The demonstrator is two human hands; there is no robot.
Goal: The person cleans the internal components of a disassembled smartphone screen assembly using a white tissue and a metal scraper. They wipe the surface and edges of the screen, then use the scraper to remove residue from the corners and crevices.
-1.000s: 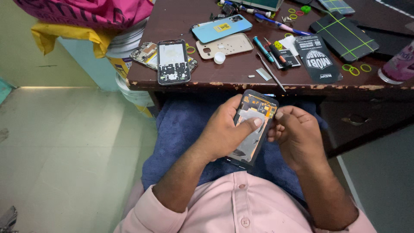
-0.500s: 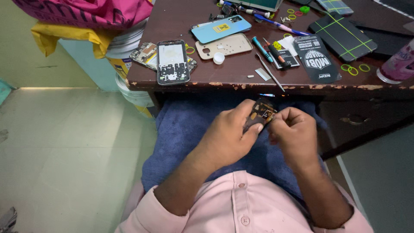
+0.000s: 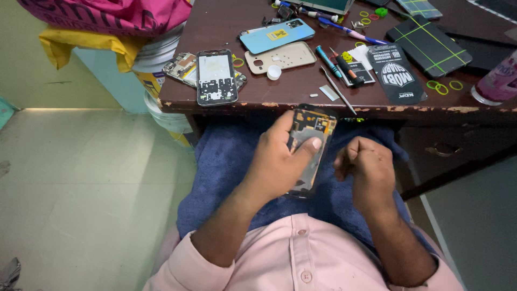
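Left hand (image 3: 280, 161): grasping an opened phone (image 3: 311, 144) over the lap, thumb across its exposed inner side, below the table (image 3: 237, 91) edge; right hand (image 3: 365, 164): clenched into a loose fist just beside the phone, not touching it, contents not discernible; on the table: stripped phone frame (image 3: 216, 76), blue back cover (image 3: 277, 35), beige back cover (image 3: 280, 56), white cap (image 3: 274, 72), screwdrivers (image 3: 339, 63), tweezers (image 3: 338, 90).

Right hand (image 3: 366, 164) pulled off opened phone (image 3: 309, 148), fist apparently closed; left hand (image 3: 280, 161) turned phone back up lengthwise.
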